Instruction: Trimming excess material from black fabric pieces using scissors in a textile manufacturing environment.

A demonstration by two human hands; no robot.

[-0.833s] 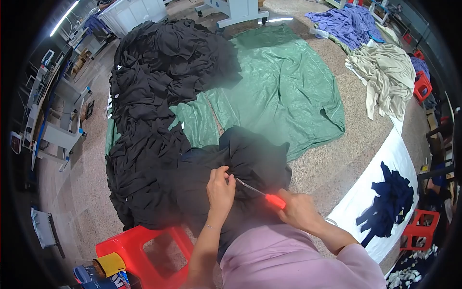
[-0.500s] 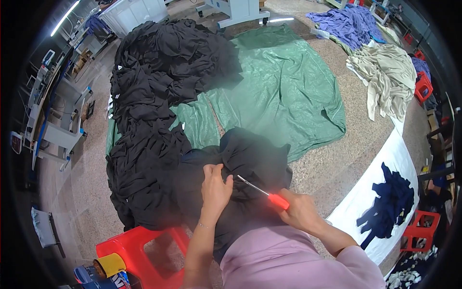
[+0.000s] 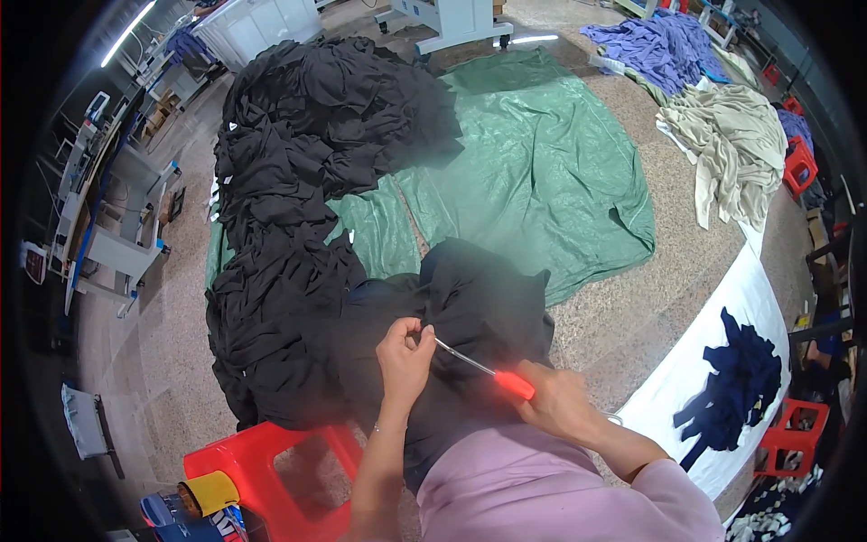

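Note:
My right hand (image 3: 555,397) is closed round the red handle of a screwdriver-like tool (image 3: 513,384). Its thin metal shaft points up and left, with the tip at the thumb of my left hand (image 3: 404,357). The fingers of that hand are pinched together over the black cloth (image 3: 483,289) in my lap; what they hold is too small to make out. A thin metal loop (image 3: 616,418) shows beside my right wrist, and I cannot tell what it belongs to.
A large heap of black garments (image 3: 334,108) covers the left of a green sheet (image 3: 551,163). To my lower left stands a red stool (image 3: 244,461) with a yellow roll (image 3: 212,494). Dark blue pieces (image 3: 736,379) lie on white cloth (image 3: 655,397) at right, beyond them beige cloth (image 3: 731,144).
The tool has moved left and slightly down, bringing its tip to my left thumb. My left fingers have drawn closer together.

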